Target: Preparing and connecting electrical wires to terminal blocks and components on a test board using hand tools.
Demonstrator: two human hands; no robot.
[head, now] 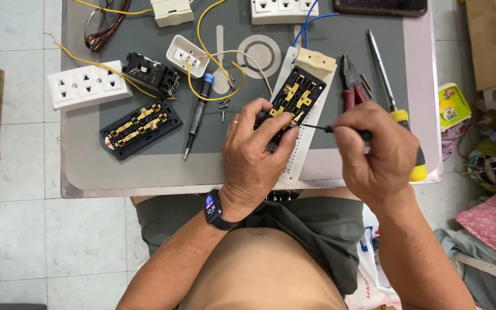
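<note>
My left hand (pixel 256 146) grips the near end of an opened black socket base (pixel 294 97) with brass contacts, lying on a white cover plate (pixel 311 143). My right hand (pixel 374 152) holds a thin black screwdriver (pixel 317 128) whose tip touches a brass contact by my left thumb. Blue wires (pixel 311 23) run from the socket's cream far end.
On the grey mat (pixel 374 23): a second black socket base (pixel 140 127), a white triple socket cover (pixel 88 85), a black module (pixel 151 73), a blue-capped screwdriver (pixel 198 112), red pliers (pixel 350 80), a yellow-handled screwdriver (pixel 394 103), yellow wires (pixel 213 57), loose screws (pixel 224 106), glasses (pixel 105 23).
</note>
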